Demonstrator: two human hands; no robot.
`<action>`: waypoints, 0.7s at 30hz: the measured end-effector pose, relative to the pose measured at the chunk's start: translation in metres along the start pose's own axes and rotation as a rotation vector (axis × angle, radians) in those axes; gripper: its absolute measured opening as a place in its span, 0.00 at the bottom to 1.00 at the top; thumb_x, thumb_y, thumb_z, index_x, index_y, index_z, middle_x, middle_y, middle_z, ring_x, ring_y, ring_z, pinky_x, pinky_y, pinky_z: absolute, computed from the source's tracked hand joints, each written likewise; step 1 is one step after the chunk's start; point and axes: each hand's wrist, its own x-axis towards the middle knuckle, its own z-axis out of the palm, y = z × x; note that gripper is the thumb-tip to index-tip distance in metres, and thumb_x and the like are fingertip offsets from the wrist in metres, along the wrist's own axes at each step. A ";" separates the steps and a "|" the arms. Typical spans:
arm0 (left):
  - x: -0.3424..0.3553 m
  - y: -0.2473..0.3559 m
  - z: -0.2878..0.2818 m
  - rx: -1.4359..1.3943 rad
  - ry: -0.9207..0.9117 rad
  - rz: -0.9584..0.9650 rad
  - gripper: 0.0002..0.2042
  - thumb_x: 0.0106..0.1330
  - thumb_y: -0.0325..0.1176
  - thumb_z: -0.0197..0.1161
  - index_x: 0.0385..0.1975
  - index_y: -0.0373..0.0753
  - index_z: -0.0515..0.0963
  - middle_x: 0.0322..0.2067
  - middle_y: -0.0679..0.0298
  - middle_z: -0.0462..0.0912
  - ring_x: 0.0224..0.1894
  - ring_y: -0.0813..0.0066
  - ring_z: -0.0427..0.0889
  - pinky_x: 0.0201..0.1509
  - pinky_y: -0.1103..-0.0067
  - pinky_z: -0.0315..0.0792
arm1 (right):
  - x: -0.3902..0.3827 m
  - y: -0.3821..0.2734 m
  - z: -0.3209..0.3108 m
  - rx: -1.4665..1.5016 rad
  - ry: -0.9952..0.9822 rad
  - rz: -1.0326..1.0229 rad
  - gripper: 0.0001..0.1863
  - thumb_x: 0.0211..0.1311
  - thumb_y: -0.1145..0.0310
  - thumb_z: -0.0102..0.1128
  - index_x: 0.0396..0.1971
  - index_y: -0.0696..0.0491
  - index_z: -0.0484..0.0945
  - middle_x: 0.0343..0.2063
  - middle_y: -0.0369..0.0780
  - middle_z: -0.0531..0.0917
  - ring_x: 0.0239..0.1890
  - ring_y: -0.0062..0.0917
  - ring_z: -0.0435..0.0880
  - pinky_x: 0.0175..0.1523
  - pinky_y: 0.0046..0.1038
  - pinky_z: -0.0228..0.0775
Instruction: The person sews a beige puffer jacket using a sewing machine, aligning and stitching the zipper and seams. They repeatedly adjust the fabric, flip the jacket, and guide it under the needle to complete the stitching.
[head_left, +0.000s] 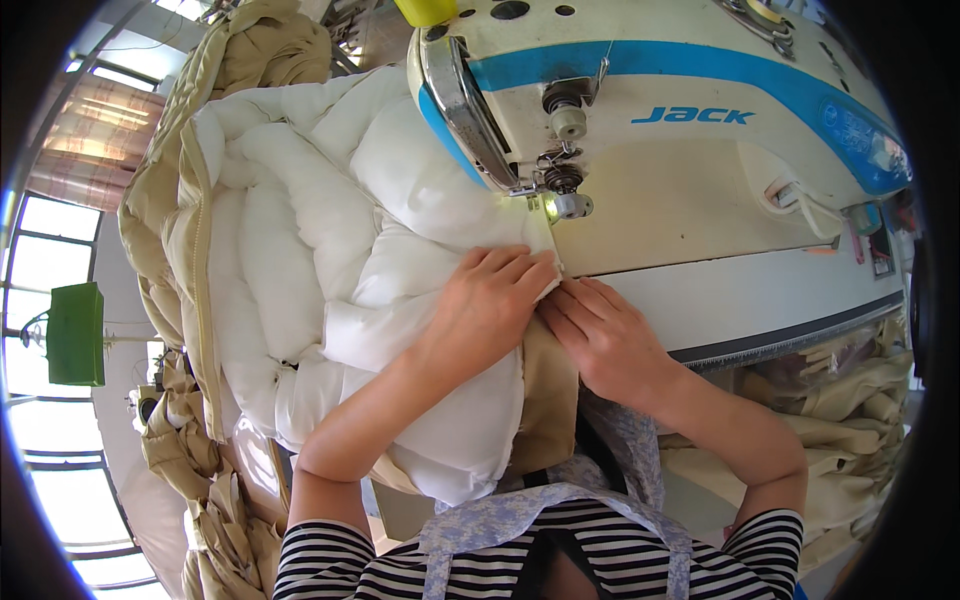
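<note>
A puffy white padded garment with beige outer fabric lies across the bed of a white and blue sewing machine. My left hand rests on the white padding, its bent fingers closed on the garment's right edge just in front of the needle area. Close beside it, my right hand pinches the same edge, its fingertips partly hidden by the fold. A beige flap hangs below the two hands. The presser foot is near the garment's edge, under a small light; I cannot tell whether it touches the cloth.
A ruler strip runs along the table's front edge at the right. Beige fabric is heaped below it. More beige cloth hangs at the left, near a green box and windows. A yellow thread cone tops the machine.
</note>
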 end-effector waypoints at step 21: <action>0.000 -0.005 0.005 0.045 0.101 0.073 0.11 0.58 0.22 0.66 0.40 0.34 0.79 0.50 0.59 0.82 0.54 0.58 0.81 0.60 0.65 0.72 | 0.003 0.003 0.007 0.052 0.044 -0.024 0.17 0.53 0.73 0.58 0.43 0.62 0.81 0.47 0.45 0.82 0.55 0.34 0.78 0.62 0.35 0.69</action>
